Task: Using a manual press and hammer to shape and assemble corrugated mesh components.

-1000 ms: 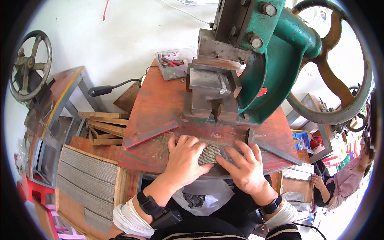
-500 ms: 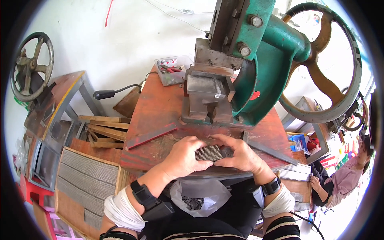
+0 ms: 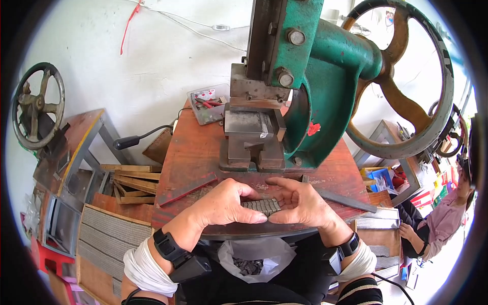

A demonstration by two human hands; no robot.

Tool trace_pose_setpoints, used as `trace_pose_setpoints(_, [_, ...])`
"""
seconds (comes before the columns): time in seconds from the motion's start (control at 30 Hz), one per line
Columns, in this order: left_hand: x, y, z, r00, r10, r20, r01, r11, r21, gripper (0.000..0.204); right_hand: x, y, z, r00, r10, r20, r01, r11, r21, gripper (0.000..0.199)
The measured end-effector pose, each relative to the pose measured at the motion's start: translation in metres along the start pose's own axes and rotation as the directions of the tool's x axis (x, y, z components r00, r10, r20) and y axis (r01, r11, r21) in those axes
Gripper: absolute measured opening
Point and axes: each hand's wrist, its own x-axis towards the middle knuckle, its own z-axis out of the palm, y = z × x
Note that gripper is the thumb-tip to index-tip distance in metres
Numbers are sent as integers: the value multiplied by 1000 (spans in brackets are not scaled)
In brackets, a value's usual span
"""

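From my distant place, through the head camera, I see one small grey block of ridged pieces in rows (image 3: 263,205) between the two hands, close to the front edge of the wooden table (image 3: 180,145). The left hand (image 3: 226,204) has its fingers narrow around the left end of the block: the thumb lies along the near side and the other fingers bend behind it. The right hand (image 3: 303,206) is curved around the right end, its thumb tip near the front right corner, its other fingers bent on the far side; I cannot tell whether these press on the block. The two thumb tips are almost meeting. I also cannot tell if the block touches the table. Beyond the hands stands the green hand press (image 3: 330,109); a red bar (image 3: 188,189) lies to the left, and a dark metal bar (image 3: 348,200) to the right.
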Motion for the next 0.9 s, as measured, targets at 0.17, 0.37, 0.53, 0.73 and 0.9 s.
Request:
trace_pose_setpoints(0.17, [-8, -18, 9, 967, 246, -70, -162, 803, 574, 55, 9, 32, 5, 956, -294, -3, 267, 874, -406, 79])
trace_pose_setpoints(0.37, [-24, -51, 27, 880, 430, -201, -201, 721, 663, 63, 14, 60, 3, 883, -465, 69, 372, 602, -706, 74])
trace_pose_setpoints(0.53, [-23, -53, 27, 876, 428, -222, -194, 734, 651, 57, 13, 62, 4, 866, -499, 38, 395, 636, -663, 76])
trace_pose_setpoints(0.73, [-21, -13, 19, 957, 159, -244, -98, 965, 245, 50, 4, 31, 2, 968, -248, -48, 228, 939, -257, 86])
trace_pose_setpoints(0.9, [-19, 2, 17, 978, -119, -171, 98, 987, -126, 50, 1, 18, -3, 996, -90, -25, 89, 995, -53, 89])
